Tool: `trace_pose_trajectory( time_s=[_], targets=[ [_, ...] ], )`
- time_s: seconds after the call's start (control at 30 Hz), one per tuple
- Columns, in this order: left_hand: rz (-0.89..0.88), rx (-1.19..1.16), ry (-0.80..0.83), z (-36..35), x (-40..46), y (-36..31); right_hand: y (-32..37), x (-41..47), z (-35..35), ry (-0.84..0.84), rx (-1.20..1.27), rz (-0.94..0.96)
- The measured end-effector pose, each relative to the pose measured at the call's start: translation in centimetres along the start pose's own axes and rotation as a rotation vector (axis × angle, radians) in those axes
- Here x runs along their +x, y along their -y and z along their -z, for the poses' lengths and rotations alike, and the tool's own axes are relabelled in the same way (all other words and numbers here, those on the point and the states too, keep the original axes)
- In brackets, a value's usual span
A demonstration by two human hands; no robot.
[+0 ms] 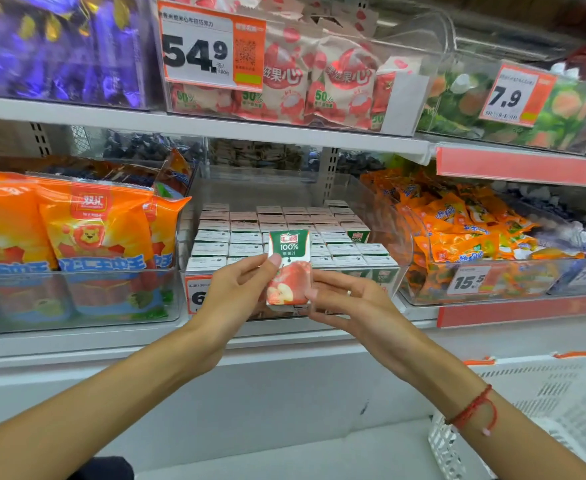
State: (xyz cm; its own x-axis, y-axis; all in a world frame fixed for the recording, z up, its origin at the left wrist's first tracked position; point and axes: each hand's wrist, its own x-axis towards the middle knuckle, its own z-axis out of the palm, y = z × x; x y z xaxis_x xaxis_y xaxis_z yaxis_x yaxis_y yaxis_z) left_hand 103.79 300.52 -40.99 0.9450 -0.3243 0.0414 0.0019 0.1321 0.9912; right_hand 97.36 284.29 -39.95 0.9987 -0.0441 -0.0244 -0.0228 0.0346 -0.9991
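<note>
Here, 1 juice carton (289,268) stands upright between 2 hands, in front of the clear bin (393,282). The left hand (236,289) pinches its left edge, and the right hand (347,299) pinches its lower right corner.

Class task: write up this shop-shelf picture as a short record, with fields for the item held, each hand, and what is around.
Item held: juice carton, upright, marked 100%, apple picture
Left hand: pinches carton's left side, thumb on front
Right hand: holds its lower right edge
Behind: clear bin of matching cartons
Lower right: white basket
</note>
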Motion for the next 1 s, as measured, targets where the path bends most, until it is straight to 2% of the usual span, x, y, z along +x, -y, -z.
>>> trace_pose_trajectory(
  time_s=[0.13,0.27,0.47,0.63,0.77,1.0],
  targets=[
    [0.015,0.017,-0.013,0.4,0.3,-0.1,0.0,-0.3,-0.4,-0.110,-0.058,0.082],
    [-0.012,0.045,-0.007,0.3,0.1,0.0,-0.2,-0.5,-0.8,-0.230,-0.240,0.218],
    [-0.083,0.124,-0.005,0.1,-0.2,-0.6,-0.6,-0.9,-0.8,-0.229,-0.405,0.296],
    [-0.060,0.159,0.088,0.2,-0.4,-0.9,0.1,-0.9,-0.1,-0.234,-0.219,0.286],
    [-0.018,0.119,0.204,-0.1,-0.8,-0.9,0.4,-0.5,0.4,-0.278,-0.180,0.222],
    [0.000,0.055,0.214,-0.5,-0.8,-0.9,0.3,-0.4,0.7,-0.282,-0.188,0.208]
  ],
)
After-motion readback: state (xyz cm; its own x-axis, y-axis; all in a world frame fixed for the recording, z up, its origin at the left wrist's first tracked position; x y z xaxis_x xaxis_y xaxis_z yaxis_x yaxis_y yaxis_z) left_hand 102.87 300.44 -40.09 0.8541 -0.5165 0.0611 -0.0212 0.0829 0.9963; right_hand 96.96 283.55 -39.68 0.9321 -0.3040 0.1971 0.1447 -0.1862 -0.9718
